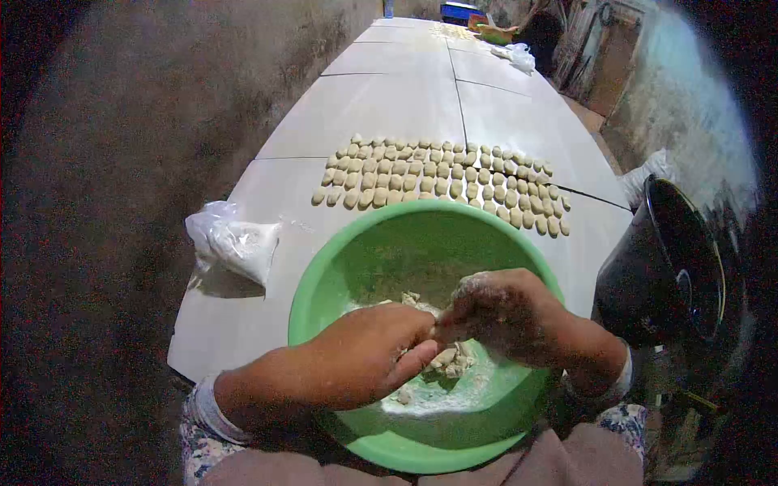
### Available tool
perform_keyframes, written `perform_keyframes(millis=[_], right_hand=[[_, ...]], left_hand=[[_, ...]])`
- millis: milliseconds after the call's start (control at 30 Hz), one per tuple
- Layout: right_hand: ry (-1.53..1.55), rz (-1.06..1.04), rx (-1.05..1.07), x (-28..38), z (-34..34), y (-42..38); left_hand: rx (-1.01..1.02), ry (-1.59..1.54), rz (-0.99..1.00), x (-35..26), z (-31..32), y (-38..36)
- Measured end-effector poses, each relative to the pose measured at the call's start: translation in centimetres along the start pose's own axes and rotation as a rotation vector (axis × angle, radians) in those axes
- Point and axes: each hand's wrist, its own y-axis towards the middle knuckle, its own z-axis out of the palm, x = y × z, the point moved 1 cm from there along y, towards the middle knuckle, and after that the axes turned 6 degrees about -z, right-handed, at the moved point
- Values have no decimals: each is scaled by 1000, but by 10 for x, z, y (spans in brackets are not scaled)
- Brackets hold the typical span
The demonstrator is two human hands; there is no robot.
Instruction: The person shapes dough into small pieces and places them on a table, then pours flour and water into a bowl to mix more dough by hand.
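A wide green basin (305, 297) sits at the near end of the table, with white flour (438, 401) and crumbly pale dough pieces (458, 362) in its bottom. Over the middle of it my two hands meet at the fingertips. My left hand (369, 344) comes in from the left, its thumb pressed toward the curled fingers. From the right reaches my right hand (510, 316), flour on its knuckles and its fingers bent in against the left ones. Whatever is pinched between them is hidden by the fingers.
Rows of small oval dough pieces (442, 170) lie on the white tiled table (389, 89) beyond the basin. To the left stands a plastic bag of white powder (235, 243). A black bucket (660, 267) is at the right. More bags and containers sit at the far end.
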Motion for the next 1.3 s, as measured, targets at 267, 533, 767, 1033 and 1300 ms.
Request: perform_keyframes(millis=[267,533,767,1033,1300], right_hand=[[-39,31,17,6,-1,0],[-12,-395,-580,17,-93,5],[-233,-177,-1079,-63,-203,3],[-499,1,-1455,-167,-304,17],[-845,517,-1332,-201,-322,28]], left_hand=[[-57,-24,28,3,2,-1],[-409,-153,-63,7,-48,-8],[-525,-54,-244,75,-53,14],[-314,-197,-267,71,-49,17],[-325,-34,-126,76,-46,20]])
